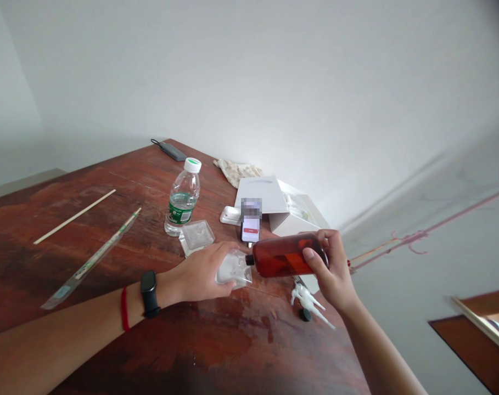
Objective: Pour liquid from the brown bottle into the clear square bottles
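My left hand [202, 274] grips a small clear plastic pouch [233, 269] above the wooden table. My right hand [329, 269] holds an amber plastic bottle [284, 255] on its side, filled with dark liquid. The bottle's black neck [250, 260] touches the pouch's upper corner, and I cannot tell whether it enters the opening. Below my right hand, a white pump dispenser [307, 302] lies on the table, with a small black cap [304, 314] beside it.
A water bottle [183, 197] and a clear square plastic case [197, 237] stand beyond my left hand. Further back are a phone [250, 229], a white box [274, 206], a cloth [236, 171] and a power bank [172, 152]. A wooden stick [74, 216] and a sleeved strip [90, 260] lie left.
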The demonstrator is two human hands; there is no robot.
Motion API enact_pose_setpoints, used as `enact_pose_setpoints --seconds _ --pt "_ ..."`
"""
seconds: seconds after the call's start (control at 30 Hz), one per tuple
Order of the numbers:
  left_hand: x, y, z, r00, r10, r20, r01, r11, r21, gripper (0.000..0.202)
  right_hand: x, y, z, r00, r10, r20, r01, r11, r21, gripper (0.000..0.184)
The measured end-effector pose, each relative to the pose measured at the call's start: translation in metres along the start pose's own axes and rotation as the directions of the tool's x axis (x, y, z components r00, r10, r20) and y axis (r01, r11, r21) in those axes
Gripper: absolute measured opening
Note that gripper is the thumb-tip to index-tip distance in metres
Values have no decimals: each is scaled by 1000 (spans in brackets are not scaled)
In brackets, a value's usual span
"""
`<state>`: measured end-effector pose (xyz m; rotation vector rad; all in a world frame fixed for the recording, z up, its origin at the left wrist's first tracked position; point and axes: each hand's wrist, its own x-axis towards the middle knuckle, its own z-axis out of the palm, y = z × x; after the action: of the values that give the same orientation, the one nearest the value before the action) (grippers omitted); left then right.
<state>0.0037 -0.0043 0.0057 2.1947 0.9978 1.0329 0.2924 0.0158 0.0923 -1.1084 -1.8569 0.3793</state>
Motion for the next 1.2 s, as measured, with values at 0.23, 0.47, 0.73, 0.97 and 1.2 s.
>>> enact_pose_setpoints --seconds 0.23,0.47,0.73,0.97,1.2 --pt "0 -1 0 1000 -4 3 4 1000 14 68 1 -6 2 1000 -13 13 13 999 39 38" --pt "0 -2 1 1000 2 -1 -2 1000 29 68 1 -7 2 1000 -14 23 13 999 39 36" --pt "0 -1 1 1000 4 -6 -4 1000 30 68 3 -10 1 999 -32 39 31 999 33 37" --pt "0 -4 1 1000 22 0 -22 999 29 67 5 -12 1 998 -29 47 28 999 31 37" --pt "0 -3 2 1000 20 -10 -19 999 25 67 7 -13 -1 997 -51 64 51 999 -3 37"
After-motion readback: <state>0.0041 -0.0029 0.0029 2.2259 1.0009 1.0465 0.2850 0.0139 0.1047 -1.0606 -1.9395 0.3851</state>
